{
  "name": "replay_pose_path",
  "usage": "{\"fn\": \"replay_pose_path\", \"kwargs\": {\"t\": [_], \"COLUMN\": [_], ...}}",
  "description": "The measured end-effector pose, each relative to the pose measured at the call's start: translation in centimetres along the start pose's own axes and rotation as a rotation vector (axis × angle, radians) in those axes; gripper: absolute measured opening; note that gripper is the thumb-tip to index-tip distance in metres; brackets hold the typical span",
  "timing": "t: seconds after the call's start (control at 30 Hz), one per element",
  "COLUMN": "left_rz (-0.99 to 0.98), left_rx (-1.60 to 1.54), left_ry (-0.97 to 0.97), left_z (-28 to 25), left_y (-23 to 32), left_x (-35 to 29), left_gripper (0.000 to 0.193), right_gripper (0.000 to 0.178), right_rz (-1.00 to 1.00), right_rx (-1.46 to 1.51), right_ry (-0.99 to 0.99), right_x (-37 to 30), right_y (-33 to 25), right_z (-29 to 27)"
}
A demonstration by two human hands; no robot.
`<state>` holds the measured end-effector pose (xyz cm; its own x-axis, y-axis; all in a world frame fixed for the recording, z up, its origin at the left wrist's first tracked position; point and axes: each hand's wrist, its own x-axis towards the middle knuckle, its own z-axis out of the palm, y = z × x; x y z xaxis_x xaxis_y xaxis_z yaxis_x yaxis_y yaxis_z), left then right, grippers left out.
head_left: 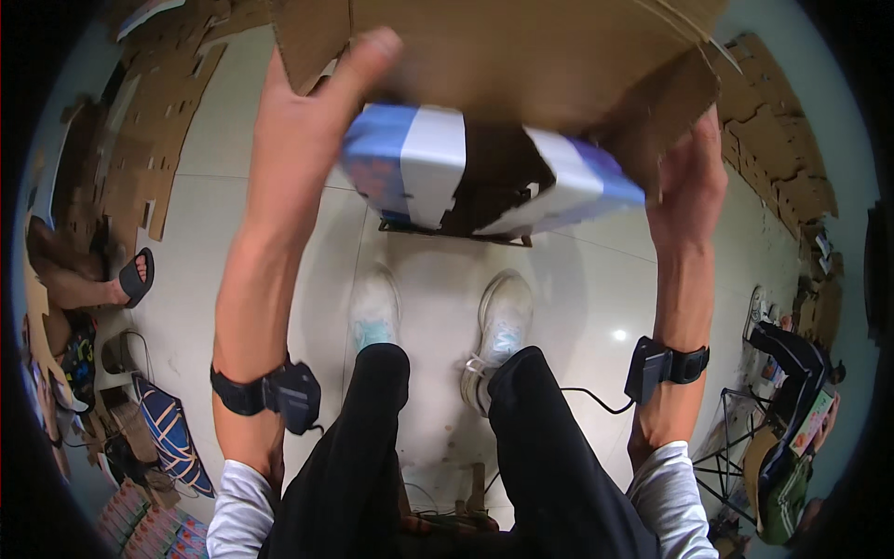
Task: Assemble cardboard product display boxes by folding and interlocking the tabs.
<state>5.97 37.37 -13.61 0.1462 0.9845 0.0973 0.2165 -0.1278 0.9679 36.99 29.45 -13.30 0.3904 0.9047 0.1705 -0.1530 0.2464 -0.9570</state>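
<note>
Between both hands' grip, left hand [312, 121] and right hand [689, 177] clasp the cardboard box [503, 56].

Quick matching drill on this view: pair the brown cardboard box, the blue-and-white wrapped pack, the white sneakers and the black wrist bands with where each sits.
Things:
1. brown cardboard box
2. blue-and-white wrapped pack
3. white sneakers
4. black wrist bands

Places:
A. on the pale tiled floor
B. strapped round both forearms
C. topmost, gripped by left hand and right hand
D. just under the box's flaps

Pairs: 1-C, 2-D, 3-A, 4-B
</note>
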Motion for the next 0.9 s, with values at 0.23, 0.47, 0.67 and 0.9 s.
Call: {"fn": "replay_pose_path", "kwargs": {"t": [0.23,0.47,0.67,0.9], "left_rz": [0.138,0.034,-0.004,-0.037], "left_rx": [0.022,-0.514,-0.310,-0.982], "left_ry": [-0.159,-0.214,0.046,-0.260], "left_z": [0.9,0.1,1.8,1.6], "left_y": [1.5,1.1,0.5,-1.0], "left_x": [0.1,-0.5,0.5,2.3], "left_gripper": [0.095,0.070,0.060,0.020], "right_gripper": [0.056,0.048,0.048,0.030], "right_rz": [-0.009,-0.064,0.000,0.094], "right_rx": [-0.325,-0.240,-0.192,0.360], "right_ry": [-0.010,0.063,0.112,-0.097], "right_x": [1.1,1.7,1.0,-0.2], "right_y": [-0.4,0.1,1.0,2.8], "right_z": [1.1,1.7,0.2,-3.2]}}
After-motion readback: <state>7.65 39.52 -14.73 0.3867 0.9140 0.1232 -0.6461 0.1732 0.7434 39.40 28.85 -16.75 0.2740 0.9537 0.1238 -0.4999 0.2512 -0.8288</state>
